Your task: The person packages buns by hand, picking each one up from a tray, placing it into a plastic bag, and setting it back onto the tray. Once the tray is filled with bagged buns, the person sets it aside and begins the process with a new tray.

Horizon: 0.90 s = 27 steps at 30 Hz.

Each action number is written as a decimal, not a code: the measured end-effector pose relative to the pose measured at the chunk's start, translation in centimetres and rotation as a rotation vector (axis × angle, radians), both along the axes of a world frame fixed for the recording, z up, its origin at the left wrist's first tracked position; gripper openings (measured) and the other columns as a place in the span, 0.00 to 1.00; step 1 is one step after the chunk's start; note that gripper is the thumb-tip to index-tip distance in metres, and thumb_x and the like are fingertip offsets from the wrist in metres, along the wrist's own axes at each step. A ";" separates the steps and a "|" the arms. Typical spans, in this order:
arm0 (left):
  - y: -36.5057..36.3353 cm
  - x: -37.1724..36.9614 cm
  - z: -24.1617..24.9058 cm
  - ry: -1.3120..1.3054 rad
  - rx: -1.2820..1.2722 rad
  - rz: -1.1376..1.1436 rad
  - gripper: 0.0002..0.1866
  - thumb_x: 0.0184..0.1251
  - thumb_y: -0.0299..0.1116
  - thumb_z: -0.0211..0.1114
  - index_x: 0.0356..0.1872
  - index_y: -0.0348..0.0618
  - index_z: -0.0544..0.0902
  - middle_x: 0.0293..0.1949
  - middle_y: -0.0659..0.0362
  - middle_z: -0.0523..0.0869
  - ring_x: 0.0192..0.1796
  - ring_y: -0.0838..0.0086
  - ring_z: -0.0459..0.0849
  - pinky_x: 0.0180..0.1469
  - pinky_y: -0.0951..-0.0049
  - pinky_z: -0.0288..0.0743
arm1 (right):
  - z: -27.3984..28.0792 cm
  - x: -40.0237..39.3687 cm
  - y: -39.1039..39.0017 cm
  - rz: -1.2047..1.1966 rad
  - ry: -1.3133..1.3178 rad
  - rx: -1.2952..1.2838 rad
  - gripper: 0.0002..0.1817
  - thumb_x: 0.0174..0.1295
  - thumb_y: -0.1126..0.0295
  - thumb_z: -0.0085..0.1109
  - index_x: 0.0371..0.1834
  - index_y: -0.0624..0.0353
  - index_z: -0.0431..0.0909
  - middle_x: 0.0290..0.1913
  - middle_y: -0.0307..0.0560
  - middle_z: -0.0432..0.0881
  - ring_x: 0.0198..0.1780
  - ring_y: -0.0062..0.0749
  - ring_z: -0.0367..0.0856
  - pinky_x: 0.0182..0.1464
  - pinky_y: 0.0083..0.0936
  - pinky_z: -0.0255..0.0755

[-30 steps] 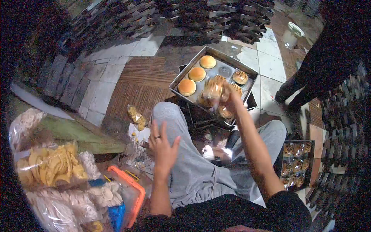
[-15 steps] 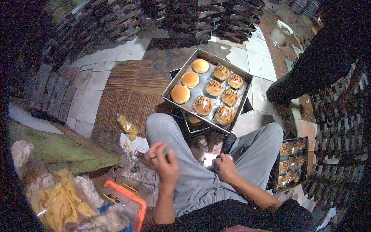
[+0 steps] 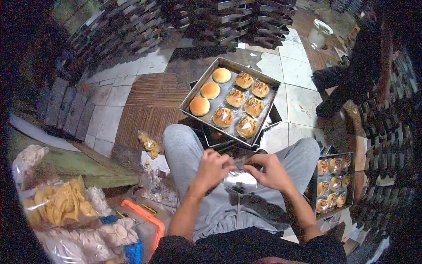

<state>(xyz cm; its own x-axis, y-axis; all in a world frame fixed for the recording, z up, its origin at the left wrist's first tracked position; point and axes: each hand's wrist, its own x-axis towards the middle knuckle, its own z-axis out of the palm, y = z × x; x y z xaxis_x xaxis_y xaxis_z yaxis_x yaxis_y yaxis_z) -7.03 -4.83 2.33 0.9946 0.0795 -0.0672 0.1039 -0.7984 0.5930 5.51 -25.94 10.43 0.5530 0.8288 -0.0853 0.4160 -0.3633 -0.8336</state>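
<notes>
My left hand (image 3: 214, 169) and my right hand (image 3: 270, 174) are close together above my lap. Their fingers are bent in at a small clear plastic piece between them. Just below the fingers lies a white shiny packet (image 3: 241, 182) on my lap. Beyond my knees a square metal tray (image 3: 216, 118) holds three plain buns (image 3: 210, 90) in a left row and several plastic-wrapped buns (image 3: 253, 106) with brown stripes on the right.
A second tray (image 3: 329, 215) of wrapped buns is at the right. Bags of yellow pieces (image 3: 66, 200) and an orange-rimmed box (image 3: 145, 211) sit at lower left. A person's dark-clad leg (image 3: 334, 101) and a white bucket (image 3: 321, 33) are at upper right.
My left hand has moved right and my right hand slightly up, so they now meet over my lap. The dark handle-like object by my right hand is mostly hidden. The other person's legs have shifted.
</notes>
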 end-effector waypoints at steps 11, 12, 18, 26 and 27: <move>-0.9 2.7 8.0 -0.437 0.036 -0.154 0.29 0.70 0.38 0.66 0.71 0.50 0.74 0.82 0.43 0.56 0.83 0.52 0.55 0.79 0.43 0.46 | -5.0 -0.6 4.9 0.185 -0.148 0.125 0.53 0.58 0.65 0.68 0.83 0.68 0.47 0.84 0.72 0.33 0.85 0.67 0.27 0.84 0.47 0.35; -0.9 3.5 7.3 -0.437 0.030 -0.146 0.29 0.70 0.38 0.66 0.71 0.50 0.74 0.82 0.43 0.56 0.83 0.52 0.55 0.79 0.43 0.46 | -5.1 -0.6 5.8 0.192 -0.147 0.118 0.53 0.58 0.65 0.68 0.83 0.68 0.47 0.84 0.72 0.33 0.85 0.67 0.27 0.84 0.47 0.35; 6.2 7.9 1.9 -0.517 -1.359 0.798 0.25 0.81 0.45 0.59 0.70 0.46 0.67 0.57 0.54 0.78 0.58 0.70 0.78 0.60 0.64 0.77 | -4.0 -3.0 14.6 -0.020 -0.025 0.336 0.38 0.57 0.76 0.58 0.75 0.71 0.63 0.74 0.70 0.68 0.78 0.58 0.65 0.79 0.42 0.55; 12.0 7.6 -0.5 -0.803 -1.406 1.008 0.26 0.83 0.51 0.51 0.69 0.43 0.71 0.64 0.52 0.81 0.63 0.64 0.85 0.58 0.61 0.78 | -24.7 20.4 33.8 0.070 -0.943 -0.220 0.25 0.76 0.59 0.48 0.71 0.60 0.69 0.70 0.63 0.71 0.72 0.62 0.66 0.68 0.53 0.67; 12.1 7.5 -0.1 -0.787 -1.493 0.951 0.26 0.83 0.49 0.52 0.71 0.43 0.67 0.64 0.51 0.80 0.63 0.65 0.83 0.58 0.64 0.77 | -28.1 23.3 35.8 -0.047 -0.856 -0.117 0.22 0.77 0.57 0.47 0.65 0.58 0.76 0.66 0.63 0.76 0.70 0.60 0.70 0.67 0.55 0.67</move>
